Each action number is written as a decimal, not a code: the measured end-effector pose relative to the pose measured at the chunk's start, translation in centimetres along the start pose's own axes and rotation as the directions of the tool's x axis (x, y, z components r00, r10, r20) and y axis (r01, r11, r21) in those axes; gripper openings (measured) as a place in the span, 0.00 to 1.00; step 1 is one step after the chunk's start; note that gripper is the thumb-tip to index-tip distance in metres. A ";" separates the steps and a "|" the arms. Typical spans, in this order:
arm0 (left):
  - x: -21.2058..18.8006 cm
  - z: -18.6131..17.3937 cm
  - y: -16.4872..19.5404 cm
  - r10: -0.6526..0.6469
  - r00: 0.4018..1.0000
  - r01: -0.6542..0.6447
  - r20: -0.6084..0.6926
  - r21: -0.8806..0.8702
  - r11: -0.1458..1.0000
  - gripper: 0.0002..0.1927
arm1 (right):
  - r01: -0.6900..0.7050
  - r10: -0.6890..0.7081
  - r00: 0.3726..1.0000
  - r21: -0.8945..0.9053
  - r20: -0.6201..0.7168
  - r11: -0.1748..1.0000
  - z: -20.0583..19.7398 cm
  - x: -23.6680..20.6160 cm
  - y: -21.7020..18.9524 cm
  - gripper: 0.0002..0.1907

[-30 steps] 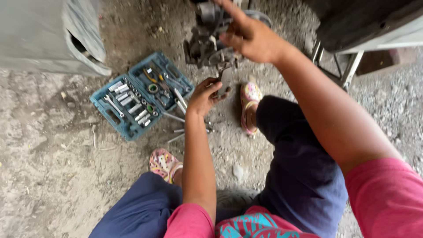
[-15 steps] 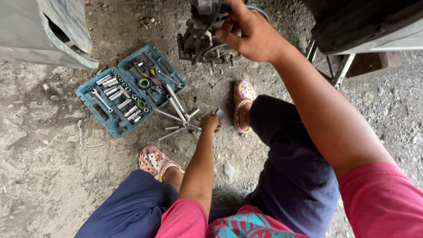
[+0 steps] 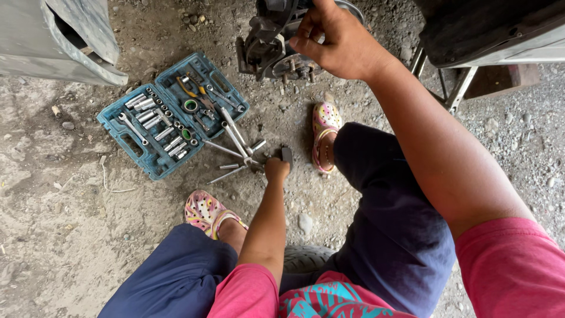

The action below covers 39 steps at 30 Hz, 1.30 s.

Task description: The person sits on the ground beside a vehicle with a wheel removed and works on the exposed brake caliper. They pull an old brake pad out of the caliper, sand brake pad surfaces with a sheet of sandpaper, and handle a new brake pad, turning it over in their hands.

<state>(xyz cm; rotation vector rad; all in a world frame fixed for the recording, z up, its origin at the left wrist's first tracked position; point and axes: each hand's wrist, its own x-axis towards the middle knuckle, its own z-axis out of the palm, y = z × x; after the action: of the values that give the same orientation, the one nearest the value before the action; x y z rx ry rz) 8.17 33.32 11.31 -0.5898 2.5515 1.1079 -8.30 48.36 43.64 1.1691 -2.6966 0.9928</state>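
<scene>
Viewpoint: a head-worn camera is looking down at a person who is sitting low on gravelly ground, knees apart, wearing patterned clogs.
Left hand: the left hand (image 3: 276, 169) is reaching down to the ground, fingers curled together around a small dark tool (image 3: 286, 155); how firmly it is clamping the tool I cannot tell.
Right hand: the right hand (image 3: 338, 41) is stretching up and gripping the top of a wheel hub assembly (image 3: 276, 50), fingers closed over the metal.
Loose tools: several steel wrenches and extension bars (image 3: 235, 141) are lying on the ground just beside the left hand, fanning out from the case.
Toolbox: an open blue socket set case (image 3: 170, 112) is lying flat on the ground, left of the loose tools, with sockets sitting in rows.
Handling: the hub is looking heavy, rigid and probably greasy, so gripping its solid upper edge seems safest; the small tool is looking light and stiff, easy to pinch by its body.
Surroundings: a metal jack stand (image 3: 453, 88) is standing to the right of the hub, under a vehicle body.
</scene>
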 end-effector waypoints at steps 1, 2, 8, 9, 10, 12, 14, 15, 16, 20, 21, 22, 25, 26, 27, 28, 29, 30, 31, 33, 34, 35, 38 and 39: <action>-0.1 0.2 -0.1 -0.036 0.999 0.036 0.019 -0.010 0.999 0.19 | 0.006 -0.006 1.000 0.002 -0.001 1.000 0.0 0.0 0.1 0.38; -0.2 0.3 -0.1 -0.074 0.996 0.075 0.040 -0.019 0.997 0.19 | 0.010 -0.010 1.000 0.006 -0.001 1.000 0.1 -0.1 0.1 0.37; -0.2 -0.3 0.7 -0.240 0.961 0.229 0.137 0.091 0.969 0.21 | 0.006 -0.005 1.000 0.042 -0.025 0.999 -0.6 0.2 -1.6 0.37; 0.3 -1.3 1.2 -0.247 0.936 0.218 0.251 0.138 0.966 0.23 | -0.048 0.049 0.999 0.046 -0.024 0.998 -1.0 0.4 -2.3 0.39; 0.9 -2.6 1.5 -0.255 0.898 0.203 0.358 0.176 0.963 0.25 | -0.095 0.096 0.995 0.045 -0.018 0.994 -1.3 0.4 -3.1 0.40; 3.3 -6.6 2.8 -0.153 0.883 0.093 0.444 0.155 0.984 0.25 | -0.108 0.108 0.994 0.025 -0.006 0.994 -2.3 1.9 -4.5 0.42; 6.2 -11.3 3.7 0.159 0.973 -0.162 0.170 0.003 0.987 0.20 | -0.122 0.122 0.993 0.022 0.002 0.992 -2.5 2.5 -6.0 0.43; 7.6 -13.6 4.3 0.284 0.959 -0.284 -0.011 -0.050 0.958 0.18 | -0.131 0.131 0.991 0.031 -0.009 0.991 -2.5 2.7 -6.6 0.43; 9.1 -15.8 5.0 0.348 0.915 -0.374 -0.203 -0.104 0.922 0.16 | -0.137 0.138 0.990 0.040 -0.017 0.990 -2.4 2.9 -7.1 0.43; 13.6 -22.5 9.7 0.212 0.694 -0.626 -0.688 -0.430 0.650 0.10 | -0.239 0.243 0.970 0.156 -0.008 0.959 -1.6 4.2 -7.5 0.43; 14.7 -23.9 11.4 0.255 0.667 -0.708 -0.700 -0.489 0.510 0.07 | -0.217 0.224 0.974 0.173 -0.019 0.961 -1.5 4.5 -7.5 0.43; 15.7 -25.2 13.0 0.296 0.749 -0.646 -0.592 -0.555 0.525 0.09 | -0.192 0.201 0.979 0.189 -0.028 0.963 -1.4 4.8 -7.4 0.43; 18.1 -28.1 15.9 0.528 0.803 -0.585 -0.278 -0.541 0.605 0.13 | -0.200 0.214 0.977 0.259 -0.025 0.945 -0.5 5.3 -8.0 0.44; 19.0 -28.9 16.4 0.676 0.713 -0.681 -0.187 -0.418 0.602 0.15 | -0.212 0.227 0.974 0.282 -0.018 0.936 -0.2 5.6 -8.2 0.44; 19.7 -29.5 16.3 0.789 0.611 -0.768 -0.069 -0.295 0.569 0.17 | -0.231 0.245 0.970 0.293 -0.012 0.928 0.2 5.8 -8.5 0.45; 20.4 -29.9 15.9 0.803 0.595 -0.777 0.034 -0.231 0.586 0.17 | -0.252 0.267 0.964 0.306 -0.008 0.918 0.6 6.0 -8.8 0.45; 20.9 -30.1 15.6 0.804 0.578 -0.786 0.142 -0.166 0.595 0.18 | -0.276 0.293 0.956 0.320 -0.006 0.906 0.9 6.3 -9.0 0.45; 21.3 -30.2 15.1 0.789 0.561 -0.796 0.252 -0.099 0.598 0.19 | -0.275 0.292 0.956 0.317 -0.006 0.908 1.3 6.5 -9.1 0.45; 21.6 -30.2 14.5 0.744 0.627 -0.711 0.230 -0.222 0.667 0.20 | -0.274 0.291 0.957 0.315 -0.007 0.909 1.6 6.7 -9.2 0.45; 22.0 -29.8 13.4 0.633 0.739 -0.491 0.230 -0.460 0.740 0.22 | -0.271 0.289 0.957 0.317 -0.011 0.909 2.0 7.0 -9.0 0.45; 22.2 -29.6 13.1 0.646 0.728 -0.505 0.228 -0.459 0.731 0.23 | -0.267 0.285 0.958 0.320 -0.011 0.909 2.1 7.1 -8.8 0.45; 22.3 -29.4 12.8 0.656 0.720 -0.514 0.228 -0.460 0.724 0.23 | -0.267 0.284 0.959 0.325 -0.006 0.907 2.3 7.1 -8.6 0.46; 23.0 -29.1 12.4 0.682 0.678 -0.577 0.275 -0.377 0.725 0.25 | -0.266 0.280 0.960 0.338 0.009 0.903 2.9 7.3 -8.1 0.44; 23.4 -29.1 12.3 0.691 0.663 -0.606 0.290 -0.335 0.722 0.25 | -0.253 0.267 0.964 0.354 0.011 0.900 3.2 7.5 -8.0 0.44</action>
<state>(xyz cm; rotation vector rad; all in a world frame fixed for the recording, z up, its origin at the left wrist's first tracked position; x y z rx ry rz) -21.17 13.42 28.32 0.5557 2.3119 1.5392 -7.65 37.68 47.48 0.8207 -2.7705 1.5751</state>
